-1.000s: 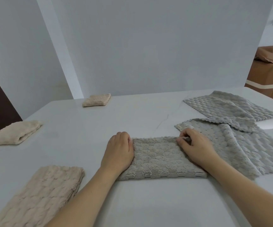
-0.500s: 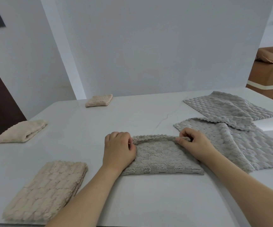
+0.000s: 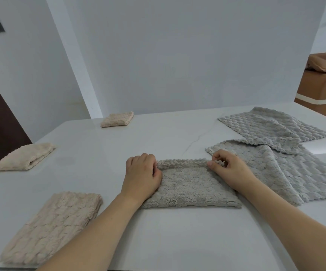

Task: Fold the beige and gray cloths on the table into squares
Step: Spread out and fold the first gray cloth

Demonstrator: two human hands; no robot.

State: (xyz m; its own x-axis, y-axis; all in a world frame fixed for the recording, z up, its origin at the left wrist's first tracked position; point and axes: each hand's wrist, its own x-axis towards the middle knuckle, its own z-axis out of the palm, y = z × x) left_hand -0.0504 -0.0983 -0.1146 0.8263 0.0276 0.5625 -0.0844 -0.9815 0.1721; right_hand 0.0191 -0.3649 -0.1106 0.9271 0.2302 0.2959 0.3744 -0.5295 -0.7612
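Note:
A gray cloth, folded to a flat band, lies in front of me on the white table. My left hand pinches its far left corner, and my right hand pinches its far right corner. The scalloped far edge between the two hands is raised a little off the table. Two more gray cloths lie unfolded at the right, one beside my right hand and one farther back, overlapping it.
Three folded beige cloths sit on the table's left side: one near the front edge, one at the left edge, one at the back. A brown sofa stands beyond the table's right end.
Both hands have closed on the gray cloth's far corners and lifted its far edge slightly. The cloth's far edge now shows as a raised scalloped line.

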